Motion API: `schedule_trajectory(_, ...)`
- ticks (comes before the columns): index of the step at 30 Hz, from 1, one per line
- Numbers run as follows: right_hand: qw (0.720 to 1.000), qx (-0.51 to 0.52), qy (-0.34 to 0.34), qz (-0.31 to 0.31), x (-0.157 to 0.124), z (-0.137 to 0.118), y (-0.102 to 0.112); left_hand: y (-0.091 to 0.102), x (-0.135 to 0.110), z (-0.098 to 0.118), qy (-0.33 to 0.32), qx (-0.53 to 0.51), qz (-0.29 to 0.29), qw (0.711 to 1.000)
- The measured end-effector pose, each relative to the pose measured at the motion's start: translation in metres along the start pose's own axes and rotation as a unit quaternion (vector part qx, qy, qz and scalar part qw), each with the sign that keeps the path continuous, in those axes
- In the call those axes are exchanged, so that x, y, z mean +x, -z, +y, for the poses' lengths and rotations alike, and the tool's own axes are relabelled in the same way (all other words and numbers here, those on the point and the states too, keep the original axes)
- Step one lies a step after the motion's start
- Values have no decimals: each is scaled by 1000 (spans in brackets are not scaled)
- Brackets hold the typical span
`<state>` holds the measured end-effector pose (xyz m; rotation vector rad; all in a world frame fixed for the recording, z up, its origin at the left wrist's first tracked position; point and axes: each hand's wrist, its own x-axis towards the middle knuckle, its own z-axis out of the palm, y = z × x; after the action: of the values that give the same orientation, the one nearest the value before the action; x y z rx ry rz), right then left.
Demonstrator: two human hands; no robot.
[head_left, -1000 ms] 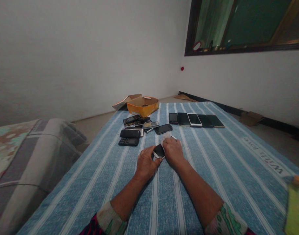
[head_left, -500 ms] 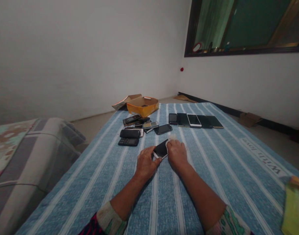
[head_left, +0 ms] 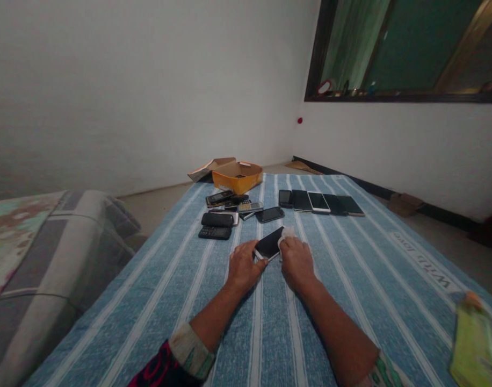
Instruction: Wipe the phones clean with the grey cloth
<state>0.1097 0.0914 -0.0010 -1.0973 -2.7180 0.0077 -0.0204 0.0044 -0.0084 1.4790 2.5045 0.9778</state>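
Since 1 s ago R hand [head_left: 296, 258], closed on white cloth [head_left: 287, 233], slid off toward 3 o'clock, baring more of the black phone [head_left: 269, 243]. L hand [head_left: 244, 264] pinches its near end, low over striped sheet [head_left: 351, 258]. Risk: light pinch, so a hard rub could prob. flip it out.

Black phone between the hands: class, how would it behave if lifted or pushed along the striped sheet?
The black phone looks a flat, rigid slab, so likely stiff and unable to roll. Its glossy face is probably slippery and fragile; the left hand pinches its near end. On the woven striped sheet it would likely drag.
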Motion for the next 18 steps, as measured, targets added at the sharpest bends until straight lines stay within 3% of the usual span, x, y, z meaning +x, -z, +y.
schedule_trajectory(3,1000,-11,8,7,-1,0,-4,1,-1,1,0,2,-2,1000)
schedule_trajectory(10,988,44,145,27,-6,-16,-15,-1,1,0,-7,4,-5,1000)
schedule_trajectory(15,997,42,54,18,1,5,-8,-1,0,0,-2,2,-2,1000)
schedule_trajectory(18,997,42,58,11,-1,4,-8,-1,0,0,-1,1,2,1000)
